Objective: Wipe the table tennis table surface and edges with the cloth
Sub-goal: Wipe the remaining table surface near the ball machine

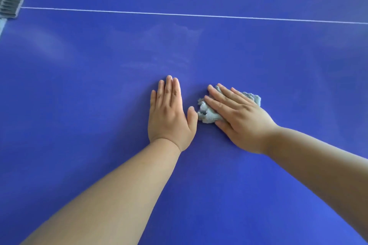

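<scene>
— Where's the cloth?
— Bunched on the blue surface, pressed flat under the right hand; left hand rests flat beside it, empty.
— Handling?
— Soft, light; press from above.

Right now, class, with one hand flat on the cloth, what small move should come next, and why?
Probably slide the right hand and cloth forward toward the white line: its straight fingers press the bunched cloth onto the table, and pale smears show just ahead.
</scene>
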{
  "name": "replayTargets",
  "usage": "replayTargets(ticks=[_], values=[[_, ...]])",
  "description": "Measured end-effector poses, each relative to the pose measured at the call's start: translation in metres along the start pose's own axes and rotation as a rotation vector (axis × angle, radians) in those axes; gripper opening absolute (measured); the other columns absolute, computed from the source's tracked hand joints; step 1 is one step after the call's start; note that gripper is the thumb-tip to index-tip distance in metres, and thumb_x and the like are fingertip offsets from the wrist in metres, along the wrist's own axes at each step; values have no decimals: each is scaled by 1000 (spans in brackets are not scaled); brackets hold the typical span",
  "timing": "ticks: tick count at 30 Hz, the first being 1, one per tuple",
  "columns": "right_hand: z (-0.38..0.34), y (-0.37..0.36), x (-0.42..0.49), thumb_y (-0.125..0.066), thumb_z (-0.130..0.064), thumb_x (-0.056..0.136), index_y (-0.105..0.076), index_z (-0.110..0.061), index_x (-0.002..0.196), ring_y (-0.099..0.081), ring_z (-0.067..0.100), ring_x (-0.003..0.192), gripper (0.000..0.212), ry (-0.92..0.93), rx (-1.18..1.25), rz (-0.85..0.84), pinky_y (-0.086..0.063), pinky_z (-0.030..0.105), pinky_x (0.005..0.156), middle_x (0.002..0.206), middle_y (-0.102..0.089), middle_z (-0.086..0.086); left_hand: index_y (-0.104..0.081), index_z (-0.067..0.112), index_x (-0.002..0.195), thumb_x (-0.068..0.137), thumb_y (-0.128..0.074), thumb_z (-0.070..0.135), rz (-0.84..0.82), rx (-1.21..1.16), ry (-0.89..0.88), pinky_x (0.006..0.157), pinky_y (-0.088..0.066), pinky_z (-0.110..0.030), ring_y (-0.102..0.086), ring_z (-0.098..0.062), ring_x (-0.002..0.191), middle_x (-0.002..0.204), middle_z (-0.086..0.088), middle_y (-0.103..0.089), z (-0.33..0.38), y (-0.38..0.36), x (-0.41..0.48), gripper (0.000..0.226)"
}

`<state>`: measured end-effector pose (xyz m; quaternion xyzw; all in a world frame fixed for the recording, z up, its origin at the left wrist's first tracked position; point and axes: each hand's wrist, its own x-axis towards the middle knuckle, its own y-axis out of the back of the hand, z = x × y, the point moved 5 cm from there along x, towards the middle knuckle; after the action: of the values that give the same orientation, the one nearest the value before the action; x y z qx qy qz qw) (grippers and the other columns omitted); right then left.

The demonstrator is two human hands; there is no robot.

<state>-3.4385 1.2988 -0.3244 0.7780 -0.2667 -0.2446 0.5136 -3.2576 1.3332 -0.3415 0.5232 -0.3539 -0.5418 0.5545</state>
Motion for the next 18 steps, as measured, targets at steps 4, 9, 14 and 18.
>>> replayTargets(ticks=[4,9,14,18], values=[[48,25,46,-42,-20,109,-32,-33,161,-17,29,159,55,-281,83,187,-11,39,129,170,-25,-2,-4,9,166,88,-4,51,27,-15,-3,130,2,-42,3,-23,161,175,-7,-1,-1,0,0,88],[28,15,65,-36,-18,107,-47,-26,154,-25,34,155,49,-263,-21,181,-14,46,128,167,-33,0,-16,9,165,92,-11,48,88,-101,-10,130,-4,-41,-7,-23,160,173,-7,-13,-4,0,-3,83],[-91,-40,-52,-47,-23,108,-47,-26,155,-27,30,156,47,-24,25,86,-17,48,128,167,-33,-2,-24,8,164,98,-23,32,96,-293,-29,130,-4,-36,-11,-22,160,172,-7,-18,-9,7,-34,70],[-119,-49,-94,-49,-17,108,-41,-25,159,-23,22,158,52,91,92,-34,-18,43,129,168,-27,-6,-24,10,164,99,-17,36,32,-177,-71,130,-4,-42,-6,-22,161,173,-6,-14,-45,6,-116,70]])
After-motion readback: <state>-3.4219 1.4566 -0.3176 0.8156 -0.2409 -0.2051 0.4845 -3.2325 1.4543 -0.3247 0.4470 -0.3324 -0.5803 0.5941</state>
